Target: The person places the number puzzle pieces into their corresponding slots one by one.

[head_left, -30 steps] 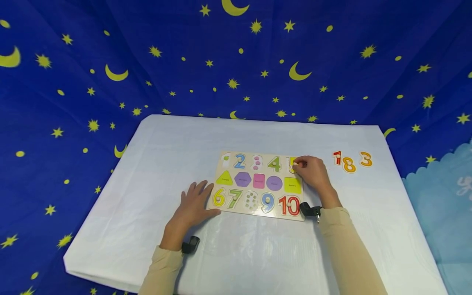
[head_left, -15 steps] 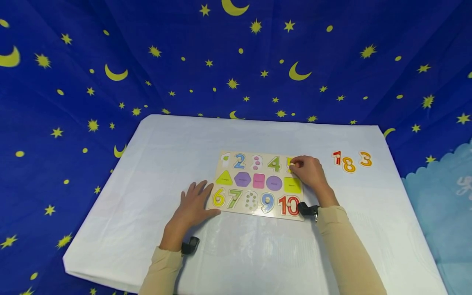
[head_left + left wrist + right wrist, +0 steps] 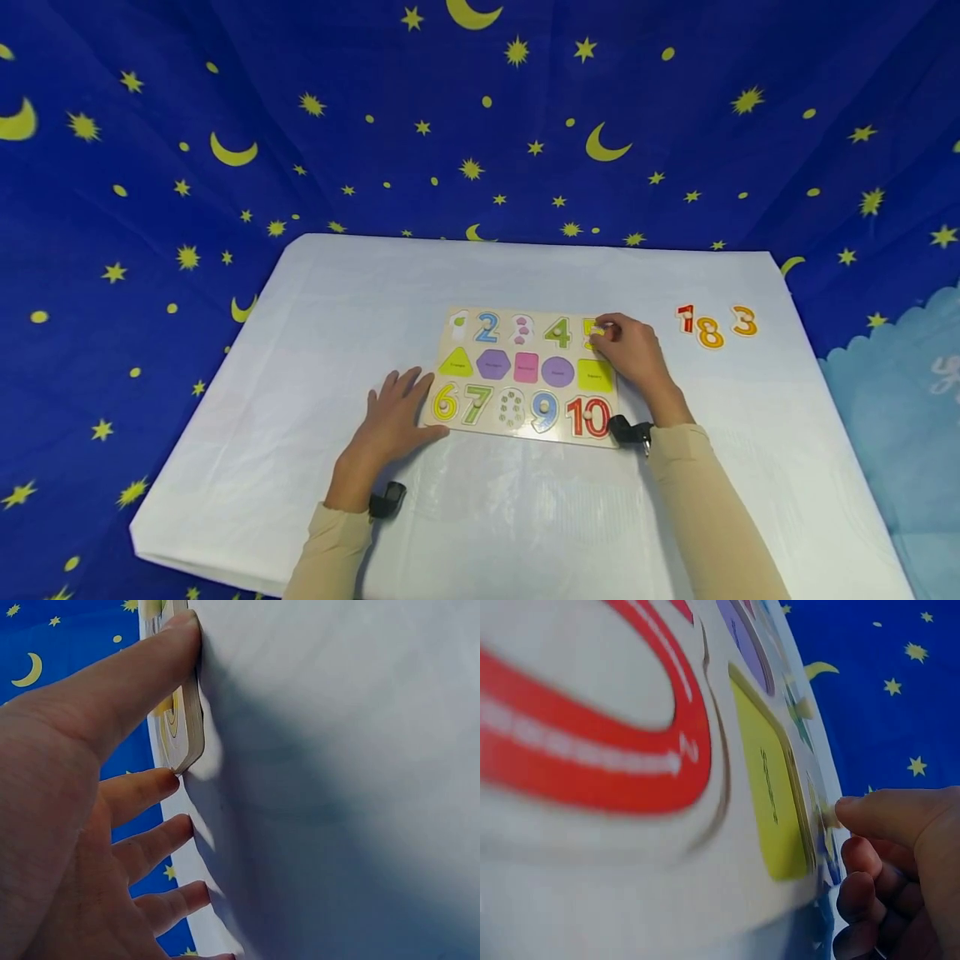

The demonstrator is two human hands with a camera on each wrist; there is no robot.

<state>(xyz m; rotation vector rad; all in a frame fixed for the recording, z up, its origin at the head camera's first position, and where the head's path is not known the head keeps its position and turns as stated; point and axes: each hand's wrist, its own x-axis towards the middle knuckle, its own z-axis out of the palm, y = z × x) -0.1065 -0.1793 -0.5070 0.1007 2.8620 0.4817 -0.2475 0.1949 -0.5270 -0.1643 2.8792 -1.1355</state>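
A wooden number puzzle board [image 3: 487, 429] lies flat on the white table, with knobbed numbers and coloured shapes. My left hand [image 3: 390, 421] rests at its lower left corner, fingers spread; in the left wrist view the thumb [image 3: 142, 679] lies along the board's edge. At the upper right corner, my right hand [image 3: 636, 348] has its curled fingers at the yellow number 5 piece [image 3: 591, 329]. In the right wrist view the thumb touches that piece's knob [image 3: 830, 815]. The fingers partly hide the 5, which lies in its slot.
Right of the board lie loose number pieces: a red 1 [image 3: 686, 320], an orange 8 [image 3: 709, 332] and an orange 3 [image 3: 744, 321]. The board's slots for 1 [image 3: 459, 327], 3 [image 3: 522, 331] and 8 [image 3: 512, 408] show printed pictures. Starry blue cloth [image 3: 480, 125] hangs behind the table.
My right hand has shifted slightly at the number 5, and its thumb and index finger look a little further apart. The left hand stays in place.
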